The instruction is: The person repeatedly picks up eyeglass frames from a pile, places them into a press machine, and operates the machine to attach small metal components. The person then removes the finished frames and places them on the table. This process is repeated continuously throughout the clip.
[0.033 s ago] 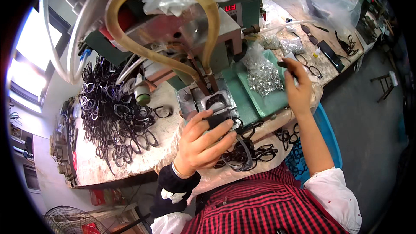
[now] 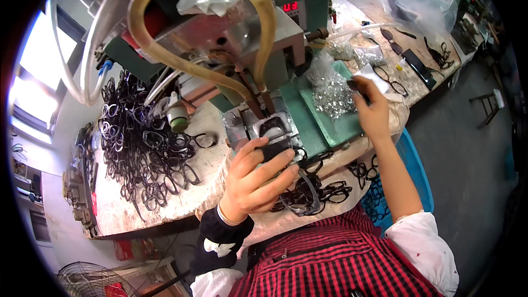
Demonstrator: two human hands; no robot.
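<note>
Left hand [image 2: 254,179] grip closed on black eyeglass frame [image 2: 275,148] at metal fixture [image 2: 272,124], right hand [image 2: 371,111] grip pinching small metal parts [image 2: 333,96] over green tray [image 2: 324,121], bench [image 2: 214,126] beneath.

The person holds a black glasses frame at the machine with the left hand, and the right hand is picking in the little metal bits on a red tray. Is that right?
Almost. The tray is green, not red; the head view shows it. The rest holds: the left hand holds a black glasses frame at the machine, and the right hand is at the little metal bits on that tray.
</note>
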